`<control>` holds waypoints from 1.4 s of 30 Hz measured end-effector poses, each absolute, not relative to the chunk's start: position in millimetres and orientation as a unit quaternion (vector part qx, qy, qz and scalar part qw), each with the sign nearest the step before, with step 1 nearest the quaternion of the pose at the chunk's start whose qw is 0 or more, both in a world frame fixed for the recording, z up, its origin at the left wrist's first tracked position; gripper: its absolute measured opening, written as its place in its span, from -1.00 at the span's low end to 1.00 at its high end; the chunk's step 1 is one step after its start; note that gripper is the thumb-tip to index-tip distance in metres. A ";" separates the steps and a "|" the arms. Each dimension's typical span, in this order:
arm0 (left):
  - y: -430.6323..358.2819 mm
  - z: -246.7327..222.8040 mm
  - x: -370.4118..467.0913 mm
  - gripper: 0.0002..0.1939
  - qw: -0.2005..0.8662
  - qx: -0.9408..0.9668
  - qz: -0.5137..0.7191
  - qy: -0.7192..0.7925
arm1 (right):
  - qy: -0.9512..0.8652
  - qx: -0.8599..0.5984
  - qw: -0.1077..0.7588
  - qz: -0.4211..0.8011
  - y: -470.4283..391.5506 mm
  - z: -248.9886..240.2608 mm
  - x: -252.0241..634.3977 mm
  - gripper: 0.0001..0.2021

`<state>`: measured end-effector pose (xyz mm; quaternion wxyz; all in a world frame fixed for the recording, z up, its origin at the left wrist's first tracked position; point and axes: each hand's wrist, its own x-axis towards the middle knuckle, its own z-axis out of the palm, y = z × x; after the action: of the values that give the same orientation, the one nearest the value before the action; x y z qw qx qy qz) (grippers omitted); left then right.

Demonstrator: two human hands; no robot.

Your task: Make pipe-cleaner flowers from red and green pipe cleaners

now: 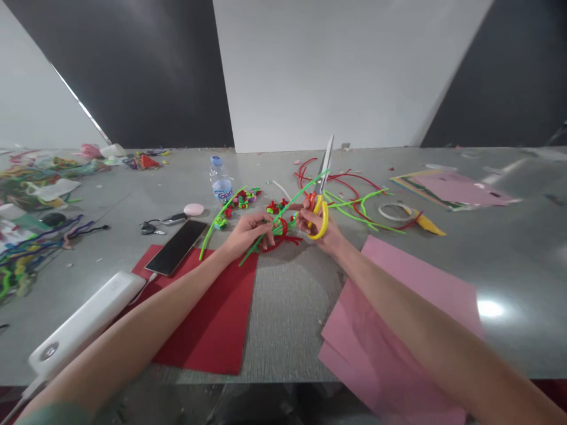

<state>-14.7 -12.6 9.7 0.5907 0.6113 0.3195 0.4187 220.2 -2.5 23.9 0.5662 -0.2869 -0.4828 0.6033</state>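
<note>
My left hand (253, 229) is closed on a bright green pipe cleaner (297, 196), which slants up to the right past the scissors. In my right hand (315, 224) are scissors with yellow and orange handles (325, 221), their blades pointing up and away. The blades look nearly closed, and the green stem passes close by them; I cannot tell if they touch. Just under my hands lie red pipe cleaner pieces (286, 239). Small red and green twisted pipe cleaner shapes (243, 202) sit beyond my left hand.
Red and green pipe cleaners (354, 206) lie beyond my right hand, near a white tape ring (396, 212). A water bottle (220, 180) stands at the back. Phone (177, 248), power bank (88, 319) and red paper (212, 319) are left; pink paper (376, 348) is right.
</note>
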 end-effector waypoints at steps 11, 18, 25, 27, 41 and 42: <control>-16.7 13.3 -10.8 -0.62 0.534 0.704 0.352 0.310 | -0.530 -0.258 0.457 0.666 -11.1 18.2 218.2 -0.64; -15.5 10.4 -9.2 -0.65 0.528 0.680 0.391 0.325 | -0.500 -0.241 0.502 0.664 -9.1 21.9 217.8 -0.60; -16.0 11.8 -9.7 -0.74 0.489 0.685 0.437 0.316 | -0.469 -0.273 0.556 0.629 2.2 14.4 221.3 -0.56; -15.1 10.4 -10.4 -0.82 0.479 0.699 0.428 0.315 | -0.453 -0.282 0.571 0.624 5.2 12.7 222.2 -0.56; -16.3 14.6 -14.1 -0.84 0.479 0.733 0.388 0.288 | -0.477 -0.272 0.595 0.587 -0.9 20.8 219.5 -0.59; -16.5 14.9 -14.8 -0.82 0.471 0.741 0.381 0.288 | -0.476 -0.273 0.599 0.583 -2.8 22.8 218.6 -0.57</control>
<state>-14.8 -16.5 14.9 0.4715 0.7412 0.2885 0.3808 218.6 -2.8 22.8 0.5993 -0.2733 -0.4762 0.5826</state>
